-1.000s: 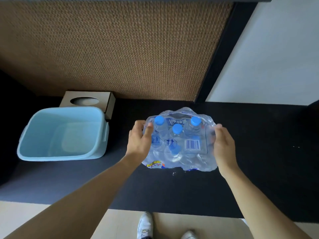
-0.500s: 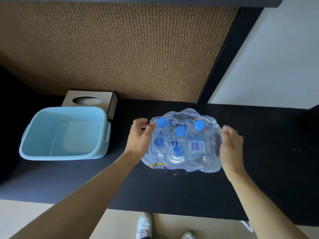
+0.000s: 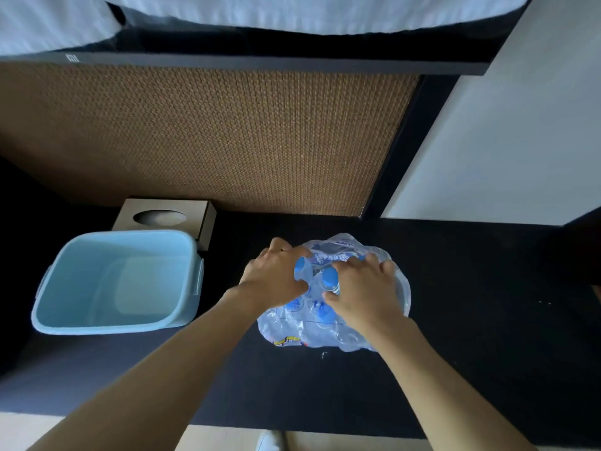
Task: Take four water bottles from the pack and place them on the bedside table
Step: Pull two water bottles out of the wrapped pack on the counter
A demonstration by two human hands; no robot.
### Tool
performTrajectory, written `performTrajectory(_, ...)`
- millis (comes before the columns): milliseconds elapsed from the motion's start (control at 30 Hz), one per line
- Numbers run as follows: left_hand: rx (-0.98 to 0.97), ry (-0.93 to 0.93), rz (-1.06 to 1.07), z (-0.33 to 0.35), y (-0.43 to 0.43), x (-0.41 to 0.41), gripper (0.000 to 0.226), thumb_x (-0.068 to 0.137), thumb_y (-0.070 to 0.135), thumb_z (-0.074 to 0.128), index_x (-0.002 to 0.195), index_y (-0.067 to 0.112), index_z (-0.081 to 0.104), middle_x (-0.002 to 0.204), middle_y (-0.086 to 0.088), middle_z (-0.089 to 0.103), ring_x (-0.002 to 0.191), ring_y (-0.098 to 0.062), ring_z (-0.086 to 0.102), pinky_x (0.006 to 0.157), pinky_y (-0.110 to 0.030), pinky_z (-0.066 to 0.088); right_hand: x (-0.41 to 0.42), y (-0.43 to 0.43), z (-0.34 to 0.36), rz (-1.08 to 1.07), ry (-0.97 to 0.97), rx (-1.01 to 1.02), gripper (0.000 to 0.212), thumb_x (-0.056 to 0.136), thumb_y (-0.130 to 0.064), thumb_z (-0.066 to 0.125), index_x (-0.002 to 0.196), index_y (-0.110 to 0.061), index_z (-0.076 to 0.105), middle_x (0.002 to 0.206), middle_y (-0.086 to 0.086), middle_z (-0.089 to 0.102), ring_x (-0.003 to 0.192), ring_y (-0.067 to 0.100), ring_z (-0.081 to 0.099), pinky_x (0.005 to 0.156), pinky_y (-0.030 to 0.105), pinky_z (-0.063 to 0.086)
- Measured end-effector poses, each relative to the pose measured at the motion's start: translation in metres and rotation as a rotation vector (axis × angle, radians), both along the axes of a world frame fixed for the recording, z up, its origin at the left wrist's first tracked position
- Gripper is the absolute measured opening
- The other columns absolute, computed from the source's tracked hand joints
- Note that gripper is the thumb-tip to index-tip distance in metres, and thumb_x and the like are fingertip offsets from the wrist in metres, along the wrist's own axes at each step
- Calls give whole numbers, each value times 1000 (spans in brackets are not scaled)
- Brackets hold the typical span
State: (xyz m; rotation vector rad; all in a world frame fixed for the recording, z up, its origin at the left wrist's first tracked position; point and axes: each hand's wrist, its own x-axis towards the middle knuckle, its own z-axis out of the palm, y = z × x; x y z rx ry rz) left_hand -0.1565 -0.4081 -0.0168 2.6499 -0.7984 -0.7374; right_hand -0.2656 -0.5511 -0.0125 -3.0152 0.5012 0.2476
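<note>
A shrink-wrapped pack of water bottles (image 3: 312,327) with blue caps stands on the black bedside table (image 3: 471,304). My left hand (image 3: 276,281) lies on the pack's top left with its fingers curled into the plastic wrap. My right hand (image 3: 364,292) presses on the top right, fingers dug into the wrap beside a blue cap (image 3: 329,277). Both hands cover most of the bottle tops. No bottle stands outside the pack.
A light blue plastic tub (image 3: 117,284) sits on the table to the left. Behind it is a brown tissue box (image 3: 169,216). A woven brown panel (image 3: 208,138) forms the back wall, under a dark screen edge. A shoe shows on the floor below.
Both hands have come off the pack's sides and moved onto its top, closing on the wrap. The view has tilted upward.
</note>
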Motion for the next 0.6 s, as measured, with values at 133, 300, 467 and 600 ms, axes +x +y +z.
performTrajectory(133, 0, -11, 105, -12, -5, 7, 58, 82, 24, 78, 136, 27, 57, 122, -4, 56, 105, -27, 64, 77, -34, 53, 2, 2, -11, -54, -29, -46, 49, 86, -66, 56, 115, -29, 68, 106, -8, 68, 115, 24, 48, 89, 40, 27)
performTrajectory(300, -44, -171, 111, -18, 6, 5, 51, 82, 52, 77, 129, 37, 65, 138, 8, 53, 127, -22, 51, 97, -44, 43, -1, 3, -15, -117, -102, -15, 44, 89, -65, 55, 111, -30, 70, 109, -12, 66, 113, 23, 47, 89, 40, 29)
performTrajectory(467, -228, -278, 46, 6, 13, 2, 46, 80, 62, 70, 120, 40, 71, 151, 5, 47, 137, -22, 43, 107, -49, 39, -14, -1, 8, -230, -358, 118, 35, 85, -56, 67, 101, -26, 75, 100, -8, 69, 100, 23, 58, 85, 39, 33)
performTrajectory(600, -601, -197, 16, 78, 0, 11, 37, 79, 65, 65, 106, 40, 70, 119, 19, 70, 113, -8, 64, 97, -40, 52, -15, -17, 76, -255, -689, 398, 32, 81, -45, 79, 93, -16, 75, 88, -2, 67, 84, 20, 64, 78, 42, 50)
